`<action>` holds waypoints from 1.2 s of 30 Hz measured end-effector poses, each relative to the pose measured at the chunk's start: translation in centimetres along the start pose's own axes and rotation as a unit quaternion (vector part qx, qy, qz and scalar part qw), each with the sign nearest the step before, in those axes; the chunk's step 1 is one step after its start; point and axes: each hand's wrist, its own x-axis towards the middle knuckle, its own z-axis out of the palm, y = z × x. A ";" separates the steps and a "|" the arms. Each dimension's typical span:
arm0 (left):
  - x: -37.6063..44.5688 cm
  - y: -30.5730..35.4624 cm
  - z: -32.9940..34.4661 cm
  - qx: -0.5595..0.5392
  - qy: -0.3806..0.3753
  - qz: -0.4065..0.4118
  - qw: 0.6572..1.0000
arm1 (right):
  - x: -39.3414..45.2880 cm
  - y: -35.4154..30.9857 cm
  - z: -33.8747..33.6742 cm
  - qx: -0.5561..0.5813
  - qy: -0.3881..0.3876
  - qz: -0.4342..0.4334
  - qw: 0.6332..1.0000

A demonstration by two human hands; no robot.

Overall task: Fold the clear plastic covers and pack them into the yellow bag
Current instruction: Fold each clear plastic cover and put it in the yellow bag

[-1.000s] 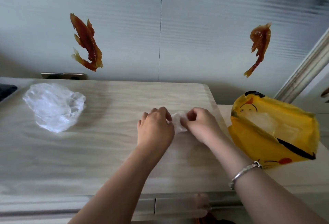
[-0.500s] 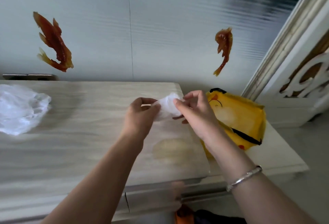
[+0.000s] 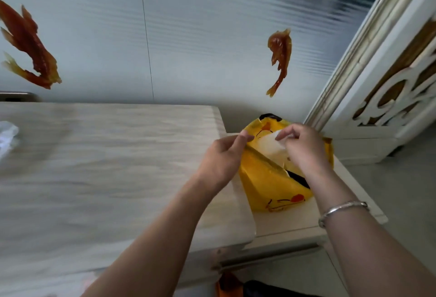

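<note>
Both hands are over the yellow bag (image 3: 271, 178), which sits on a lower white ledge (image 3: 295, 216) just to the right of the wooden tabletop (image 3: 106, 167). The left hand (image 3: 221, 157) pinches the near edge of the bag's mouth between thumb and forefinger, holding it open. The right hand (image 3: 304, 148) has its fingers curled around a folded clear plastic cover (image 3: 271, 147), which lies partly inside the bag's opening with its upper part showing above the rim. How much of the cover is down in the bag cannot be told, since the right hand hides that side and the picture is a little blurred there.

A silver bracelet (image 3: 342, 209) circles the right wrist. At the far left edge of the tabletop, well apart from the hands, lies a crumpled heap of more clear covers (image 3: 7, 138), only partly in view. On the pale wall behind hang two reddish-orange fish decorations, one at the left (image 3: 28, 46) and one above the bag (image 3: 279, 58). A white carved door panel (image 3: 389, 89) stands at the right.
</note>
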 end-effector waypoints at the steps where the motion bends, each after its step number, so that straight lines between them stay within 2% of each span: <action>1: 0.2 0.0 0.3 0.008 -0.011 -0.003 1.000 | 0.6 0.5 0.4 -0.021 -0.022 0.011 0.999; 4: 0.7 -0.2 1.0 0.031 -0.024 0.012 0.999 | 1.6 1.5 1.9 -0.134 -0.080 0.048 0.987; 8: 1.2 -0.3 1.2 0.037 -0.044 0.027 0.998 | 1.6 2.3 3.3 -0.289 -0.095 0.057 0.951; 11: 1.2 -0.5 1.0 0.044 -0.063 0.032 0.997 | 1.4 2.3 3.4 -0.306 -0.088 0.060 0.946; 14: 0.9 -0.5 0.4 0.034 -0.056 0.029 0.997 | 0.9 1.3 2.4 -0.282 -0.052 0.052 0.957; 18: -0.4 -0.2 -1.6 0.034 -0.030 0.040 0.998 | -1.0 -0.9 1.4 -0.250 0.018 -0.027 0.968; 21: -1.5 -0.7 -4.0 0.048 0.030 0.044 0.997 | -3.3 -3.1 1.9 -0.238 0.049 -0.090 0.966; 23: -2.5 -1.3 -6.2 0.045 0.094 0.040 0.994 | -4.8 -4.7 3.2 -0.227 0.041 -0.134 0.964; 28: -4.8 -3.4 -11.3 0.049 0.202 0.013 0.978 | -8.5 -8.8 8.6 -0.172 -0.024 -0.207 0.963; 31: -6.4 -4.3 -14.4 0.074 0.242 0.001 0.968 | -10.9 -10.9 12.0 -0.143 -0.065 -0.234 0.959; 36: -10.4 -5.1 -20.4 0.128 0.345 0.006 0.930 | -15.8 -13.8 17.8 -0.033 -0.165 -0.300 0.939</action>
